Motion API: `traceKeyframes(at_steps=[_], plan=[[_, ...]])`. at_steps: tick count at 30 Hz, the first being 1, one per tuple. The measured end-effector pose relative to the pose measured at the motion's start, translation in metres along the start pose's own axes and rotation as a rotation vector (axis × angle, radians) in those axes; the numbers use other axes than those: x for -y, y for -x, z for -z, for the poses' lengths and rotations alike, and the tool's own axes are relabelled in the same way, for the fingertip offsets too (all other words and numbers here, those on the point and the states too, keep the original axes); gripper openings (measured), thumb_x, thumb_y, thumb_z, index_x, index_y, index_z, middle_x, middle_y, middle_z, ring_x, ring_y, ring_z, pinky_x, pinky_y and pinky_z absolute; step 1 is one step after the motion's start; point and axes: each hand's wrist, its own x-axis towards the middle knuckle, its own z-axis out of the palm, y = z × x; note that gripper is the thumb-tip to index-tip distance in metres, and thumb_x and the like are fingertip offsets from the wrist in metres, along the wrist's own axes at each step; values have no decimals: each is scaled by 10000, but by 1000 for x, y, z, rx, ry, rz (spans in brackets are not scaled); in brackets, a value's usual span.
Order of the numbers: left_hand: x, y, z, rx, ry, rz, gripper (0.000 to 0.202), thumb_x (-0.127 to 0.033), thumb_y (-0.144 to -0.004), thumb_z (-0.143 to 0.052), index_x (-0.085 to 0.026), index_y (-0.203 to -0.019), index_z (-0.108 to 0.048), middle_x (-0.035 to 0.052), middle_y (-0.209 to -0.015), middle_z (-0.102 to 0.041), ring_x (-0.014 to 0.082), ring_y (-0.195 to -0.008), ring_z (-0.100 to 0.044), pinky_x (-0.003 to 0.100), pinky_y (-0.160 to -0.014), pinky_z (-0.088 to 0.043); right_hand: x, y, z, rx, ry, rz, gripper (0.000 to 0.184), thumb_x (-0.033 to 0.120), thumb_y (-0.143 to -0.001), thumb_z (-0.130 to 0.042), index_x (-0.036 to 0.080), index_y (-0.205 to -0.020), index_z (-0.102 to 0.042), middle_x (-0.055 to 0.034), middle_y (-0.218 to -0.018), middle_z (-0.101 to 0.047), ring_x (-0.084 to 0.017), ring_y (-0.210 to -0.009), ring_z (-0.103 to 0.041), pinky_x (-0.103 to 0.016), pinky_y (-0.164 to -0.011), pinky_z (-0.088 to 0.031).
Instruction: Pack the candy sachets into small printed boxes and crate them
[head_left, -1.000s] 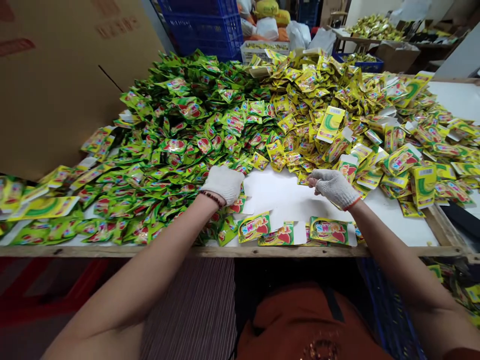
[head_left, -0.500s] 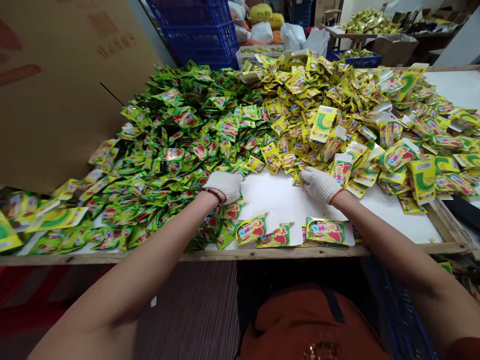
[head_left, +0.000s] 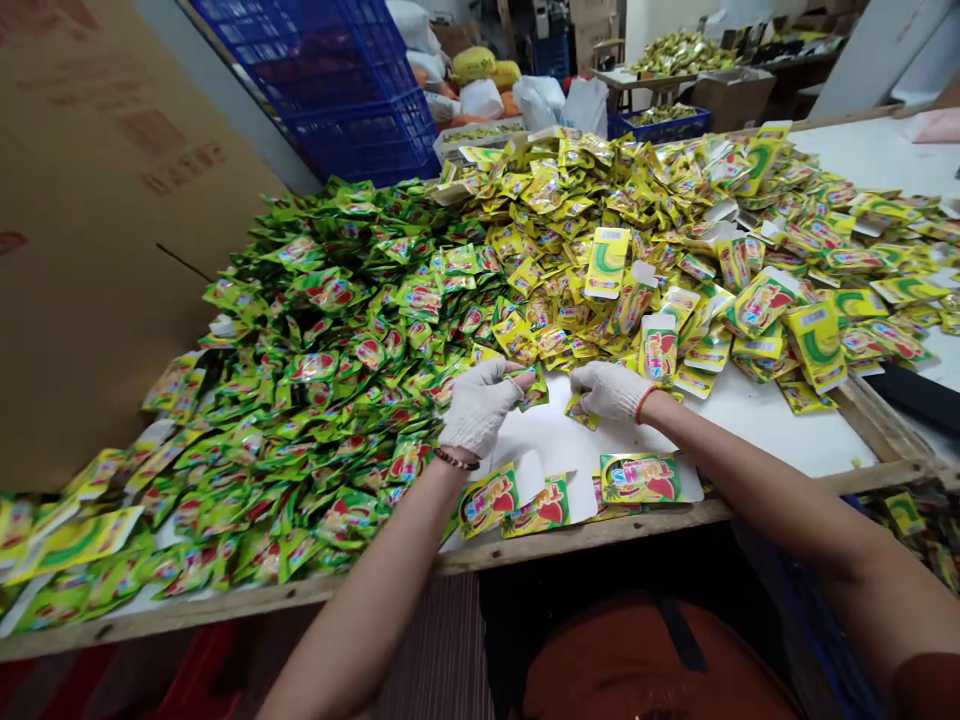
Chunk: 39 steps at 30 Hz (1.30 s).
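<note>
My left hand, in a white knit glove, is closed in a pinch on a small green sachet lifted off the table. My right hand, also gloved, is closed on a small yellow sachet just above the white card. Both hands sit at the near edge of the heaps: green sachets to the left, yellow sachets to the right. White backing cards with printed headers lie in front of my hands, near the table's front edge.
A wooden rim borders the table. Brown cardboard stands at the left, blue crates behind it. Bags, boxes and another table heaped with sachets are at the back. Larger yellow packets lie at the right.
Both hands left the heaps and came together over the white card, each now pinching a sachet. The view tilted and shifted to the right.
</note>
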Motion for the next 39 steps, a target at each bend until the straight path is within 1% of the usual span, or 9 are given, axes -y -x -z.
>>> traceKeyframes(at_steps=[6, 10, 16, 20, 25, 27, 32, 36, 39], plan=[[14, -3, -13, -119, -34, -15, 285, -451, -739, -702, -181, -772, -619, -21, -581, -604, 116, -533, -528, 237, -534, -418, -9, 14, 1, -67, 16, 7, 89, 284, -833, -705, 196, -841, -715, -72, -1030, -676, -178, -833, -614, -265, -662, -376], [18, 5, -17, -188, -61, -38, 245, -413, -762, -699, -190, -779, -596, -30, -591, -586, 110, -536, -517, 224, -522, -407, -6, 17, 5, -147, -33, 16, 86, 259, -845, -694, 188, -892, -707, -67, -997, -662, -177, -854, -588, -263, -694, -374], [13, 14, -35, -75, 310, 16, 363, -477, -723, -770, -189, -815, -569, -45, -647, -585, 94, -540, -546, 219, -522, -459, 10, 13, 3, -159, -541, 265, 215, 289, -849, -603, 170, -680, -544, 43, -663, -457, -105, -655, -431, -230, -610, -312], [7, 16, -35, -21, 448, 62, 457, -507, -639, -840, -189, -769, -538, -52, -616, -584, 93, -519, -557, 220, -506, -472, 9, 13, 6, -107, -712, 221, 207, 278, -869, -507, 175, -689, -503, 45, -644, -439, -101, -617, -398, -237, -594, -310], [4, 18, -23, 280, 345, 163, 454, -431, -629, -865, -166, -909, -625, -2, -710, -671, 116, -574, -604, 249, -551, -499, 12, 17, 11, -229, -266, 264, 104, 132, -835, -535, 156, -751, -591, -12, -773, -541, -141, -738, -458, -270, -688, -341], [4, 17, -20, 332, 225, 137, 424, -409, -646, -850, -143, -917, -662, 23, -736, -682, 118, -593, -601, 251, -559, -492, 9, 17, 13, -203, -133, 277, 123, 104, -848, -538, 150, -821, -649, -36, -838, -588, -154, -785, -492, -275, -724, -357], [10, 13, -17, 182, 235, 165, 387, -408, -652, -808, -153, -887, -637, 36, -816, -700, 143, -668, -642, 254, -572, -518, -12, 22, 21, -83, 12, 194, 283, 115, -851, -594, 188, -1103, -701, -75, -1080, -624, -183, -913, -583, -275, -789, -404], [19, 9, -15, 97, 274, 189, 388, -395, -622, -821, -168, -873, -632, -6, -741, -665, 119, -610, -604, 221, -520, -479, -22, 31, 21, 52, 182, 123, 231, 283, -772, -749, 201, -988, -735, -99, -1136, -580, -205, -854, -598, -293, -694, -396], [20, 10, -15, 78, 249, 146, 341, -386, -631, -807, -161, -840, -659, -13, -697, -642, 105, -581, -564, 215, -511, -452, -21, 35, 20, 26, 124, 97, 141, 259, -788, -721, 164, -889, -701, -91, -1013, -607, -194, -822, -570, -288, -670, -375]])
